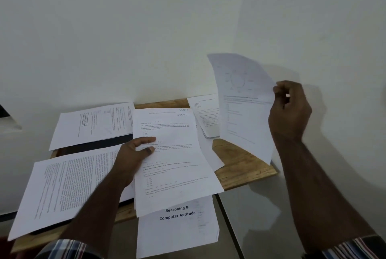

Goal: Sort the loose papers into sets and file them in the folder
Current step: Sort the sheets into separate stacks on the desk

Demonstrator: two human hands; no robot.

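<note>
The person's left hand (137, 152) grips a stack of white printed sheets (171, 154) at its left edge, thumb curled on top across the print and fingers tucked underneath, holding the stack just above the small wooden table (240, 166). The top page carries handwritten notes in its upper right corner. Sticking out beneath the stack's near edge is a white cover page printed "Reasoning & Computer Aptitude" (177, 223), which overhangs the front of the table. The right hand (289, 110) is raised off to the right, well above the table, fingers curled and pinching the right edge of a single white sheet with a circular diagram (244, 104); that sheet hangs upright and bends a little at the top. Behind it, near the wall, another white printed page (205, 112) lies on the table's far right corner. On the left, two more sets lie flat: a white sheet with a small grid (94, 125) at the back, and a white page of dense text (69, 189) at the front. Both rest on a dark folder (100, 145), whose edge shows between them. Striped sleeves (69, 250) show at the bottom edge.
</note>
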